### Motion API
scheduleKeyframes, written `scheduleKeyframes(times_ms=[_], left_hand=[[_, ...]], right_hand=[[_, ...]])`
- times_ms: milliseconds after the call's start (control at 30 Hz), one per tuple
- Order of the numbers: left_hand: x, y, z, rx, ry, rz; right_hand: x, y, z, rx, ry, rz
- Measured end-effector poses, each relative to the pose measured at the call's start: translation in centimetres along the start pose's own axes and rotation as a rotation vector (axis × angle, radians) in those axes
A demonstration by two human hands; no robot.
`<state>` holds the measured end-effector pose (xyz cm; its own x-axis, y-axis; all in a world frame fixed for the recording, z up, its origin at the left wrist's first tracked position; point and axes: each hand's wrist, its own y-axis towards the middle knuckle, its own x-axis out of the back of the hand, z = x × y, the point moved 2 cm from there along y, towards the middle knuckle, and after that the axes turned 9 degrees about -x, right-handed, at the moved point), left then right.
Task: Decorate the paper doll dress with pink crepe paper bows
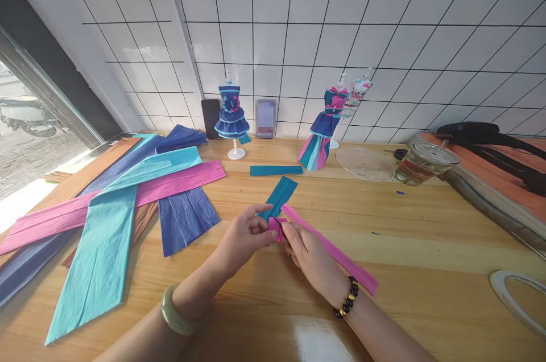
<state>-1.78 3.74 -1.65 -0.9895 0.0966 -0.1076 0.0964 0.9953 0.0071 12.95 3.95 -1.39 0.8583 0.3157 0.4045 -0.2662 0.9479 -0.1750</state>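
Between my two hands is a small gathered piece of pink crepe paper [277,227]. My left hand [251,232] pinches its left side between thumb and fingers. My right hand [305,248] is closed at its right side, where something thin and dark shows at the fingertips, too small to make out. A teal crepe paper strip [282,194] lies just beyond my left fingers. One long pink strip [350,262] runs along the table past my right hand. Farther back lies a second teal strip [276,171].
Large crepe paper strips, turquoise [108,248], pink [183,181] and blue [183,219], overlap at left. Small dress forms in paper dresses [231,111] [326,123] stand by the tiled wall. A phone [265,118], round clear lid [364,164] and lidded drink cup [426,163] are behind.
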Motion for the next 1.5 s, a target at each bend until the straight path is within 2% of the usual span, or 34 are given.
scheduleKeyframes(times_ms=[700, 1000, 1500], left_hand=[[-0.04, 0.09, 0.09, 0.014, 0.009, -0.013], [0.02, 0.10, 0.10, -0.040, -0.013, -0.005], [-0.61, -0.18, -0.55, 0.025, -0.082, -0.028]], right_hand=[[-0.20, 0.06, -0.33, -0.018, 0.004, 0.014], [-0.18, 0.02, -0.19, -0.014, 0.009, 0.016], [-0.32, 0.05, -0.72, -0.038, 0.026, 0.003]])
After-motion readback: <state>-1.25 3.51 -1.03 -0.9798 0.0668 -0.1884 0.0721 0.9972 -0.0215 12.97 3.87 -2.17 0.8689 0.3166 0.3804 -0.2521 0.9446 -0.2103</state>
